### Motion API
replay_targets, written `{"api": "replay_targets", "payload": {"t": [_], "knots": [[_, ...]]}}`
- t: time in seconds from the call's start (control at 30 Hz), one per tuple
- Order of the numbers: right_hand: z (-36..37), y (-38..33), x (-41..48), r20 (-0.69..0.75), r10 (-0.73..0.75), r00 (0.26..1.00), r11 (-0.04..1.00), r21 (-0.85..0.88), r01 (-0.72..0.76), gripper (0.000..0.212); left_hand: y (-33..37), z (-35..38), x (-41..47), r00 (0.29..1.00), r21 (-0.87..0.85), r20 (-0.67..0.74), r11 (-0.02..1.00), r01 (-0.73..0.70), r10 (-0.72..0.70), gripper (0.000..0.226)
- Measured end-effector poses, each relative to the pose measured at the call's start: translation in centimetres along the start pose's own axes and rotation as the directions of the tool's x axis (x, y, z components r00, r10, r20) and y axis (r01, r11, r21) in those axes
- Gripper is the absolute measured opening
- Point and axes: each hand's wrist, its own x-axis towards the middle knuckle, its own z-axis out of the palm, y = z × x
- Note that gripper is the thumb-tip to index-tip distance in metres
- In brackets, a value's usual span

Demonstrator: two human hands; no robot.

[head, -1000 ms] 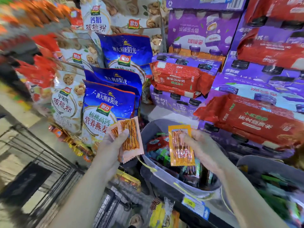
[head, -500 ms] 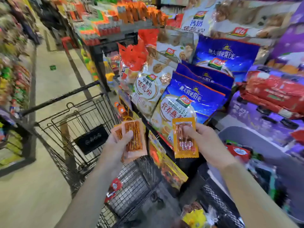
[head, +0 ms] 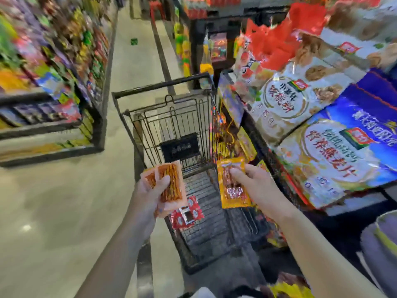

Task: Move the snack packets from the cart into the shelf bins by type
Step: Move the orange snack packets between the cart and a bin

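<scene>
Left grip (head: 150,191) holds orange packets (head: 171,186); right grip (head: 254,186) pinches a tall yellow packet (head: 234,195). The grey bin (head: 380,239) sits lower right, nearer the right grip.

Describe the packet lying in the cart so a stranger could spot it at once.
Find the black wire cart in the aisle. On its mesh floor, below the left hand and its pale orange packets, lies a red packet with white patches. Unlike those and the right hand's yellow packet, it is red and unheld.
</scene>
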Motion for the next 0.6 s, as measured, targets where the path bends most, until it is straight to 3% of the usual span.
{"api": "replay_targets", "payload": {"t": [0.2,0.37,0.6], "knots": [[3.0,1.8,3.8,0.146,0.117,0.982,0.993,0.017,-0.12,0.021,-4.5,-0.8,2.8,0.989,0.006,-0.089,0.993,0.115,-0.114,0.041],[4.5,6.1,7.3,0.222,0.216,0.951,0.976,-0.056,-0.209,0.026,-9.6,1.4,5.2,0.974,0.009,-0.138,0.983,0.185,-0.182,0.037],[6.5,14.7,10.4,0.377,0.408,0.832,0.912,-0.127,-0.39,0.021,-17.0,3.9,8.2,0.891,0.015,-0.275,0.925,0.379,-0.36,0.036]]}}
